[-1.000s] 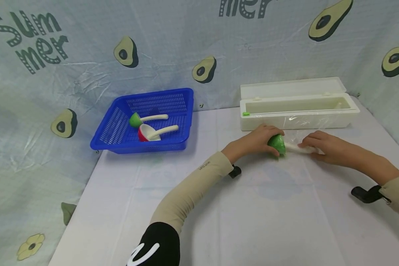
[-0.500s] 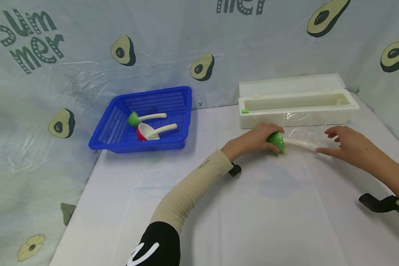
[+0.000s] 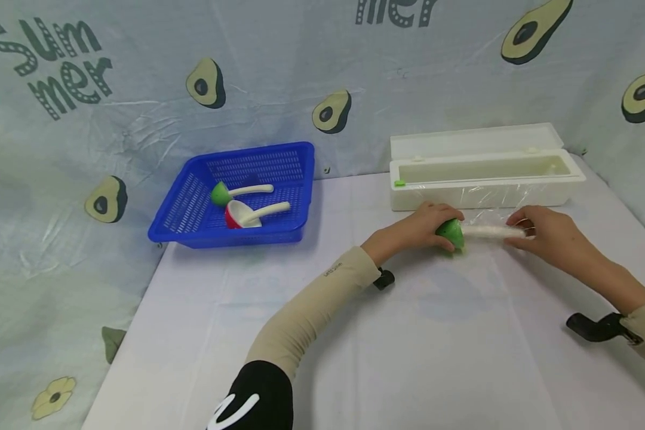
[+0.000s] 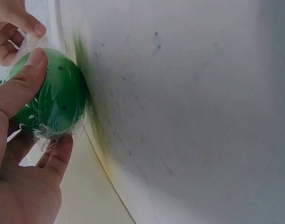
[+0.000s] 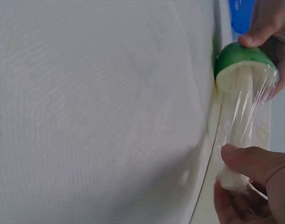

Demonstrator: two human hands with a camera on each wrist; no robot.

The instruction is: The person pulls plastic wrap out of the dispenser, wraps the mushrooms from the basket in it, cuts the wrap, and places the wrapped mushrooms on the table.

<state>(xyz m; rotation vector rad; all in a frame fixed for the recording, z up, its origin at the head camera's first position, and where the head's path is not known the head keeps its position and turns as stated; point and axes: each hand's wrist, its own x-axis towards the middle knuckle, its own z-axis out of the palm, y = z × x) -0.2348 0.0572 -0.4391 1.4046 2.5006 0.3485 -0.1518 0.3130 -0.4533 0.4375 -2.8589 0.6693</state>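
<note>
A ladle with a green bowl (image 3: pixel 451 235) and a white handle (image 3: pixel 489 232) lies crosswise over the table, covered in clear cling film. My left hand (image 3: pixel 421 226) grips the bowl, thumb on one side and fingers on the other. Bunched film (image 4: pixel 49 133) gathers at the bowl's outer side in the left wrist view. With thumb and fingers, my right hand (image 3: pixel 550 236) pinches the film-covered handle near its end. In the right wrist view, film stretches from the bowl's rim down the handle (image 5: pixel 240 121).
Behind the hands stands a white cling film dispenser box (image 3: pixel 484 194), its lid (image 3: pixel 475 140) raised and a green slider (image 3: pixel 399 183) on its front edge. At the back left, a blue basket (image 3: pixel 231 239) holds a green ladle (image 3: pixel 220 194) and a red ladle (image 3: pixel 242 214).
My right hand has moved from the handle out to the right with spread fingers, then back in to pinch the handle's end. My left hand has stayed on the bowl.
</note>
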